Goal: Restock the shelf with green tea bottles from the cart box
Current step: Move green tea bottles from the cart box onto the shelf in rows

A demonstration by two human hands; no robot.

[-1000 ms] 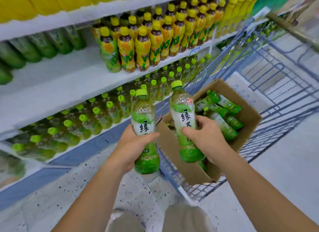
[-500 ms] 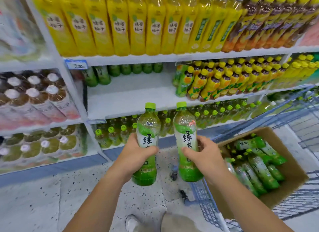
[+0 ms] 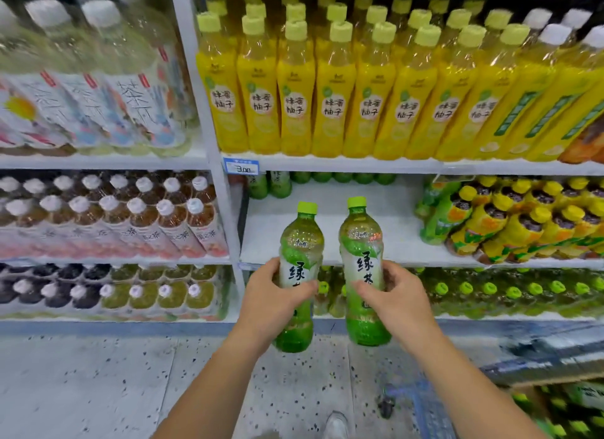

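Observation:
My left hand (image 3: 273,296) grips one green tea bottle (image 3: 299,242) and my right hand (image 3: 397,295) grips a second green tea bottle (image 3: 361,242). Both bottles stand upright, side by side, with light green caps and white labels. They hang in front of the white middle shelf (image 3: 376,216), whose front part is bare; a few green bottles (image 3: 269,185) stand at its back. The cardboard cart box (image 3: 555,406) with more green bottles shows blurred at the bottom right corner.
Yellow drink bottles (image 3: 330,89) fill the shelf above. Yellow-capped bottles (image 3: 523,219) crowd the middle shelf's right part. Green-capped bottles (image 3: 490,291) line the shelf below. A white upright (image 3: 209,118) divides off the left bay of tea bottles (image 3: 108,216). The blue cart frame (image 3: 431,406) stands at lower right.
My view has swung left and up from the cart to the shelves. Both hands have carried their bottles away from the box and closer to the bare middle shelf.

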